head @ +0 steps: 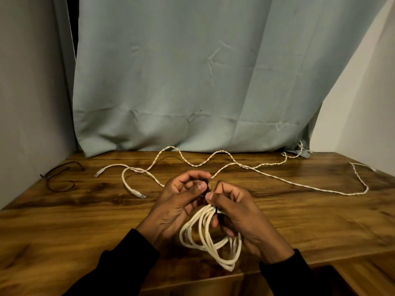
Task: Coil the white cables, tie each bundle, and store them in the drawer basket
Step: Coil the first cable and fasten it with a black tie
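Observation:
A coiled white cable bundle (205, 238) hangs in loops between both hands, above the near part of the wooden table (85, 210). My right hand (239, 218) grips the top of the bundle, where a dark tie (216, 210) shows. My left hand (179, 199) pinches a small dark piece, apparently the tie's end, just above the bundle. A second white cable (136, 180) with plug ends lies on the table to the left. A thin twisted white cable (277, 178) snakes across the back of the table to the right.
Dark thin ties (62, 178) lie at the table's far left. A pale green curtain (192, 82) hangs behind the table. A dark opening (333, 280) shows below the table's front edge at lower right.

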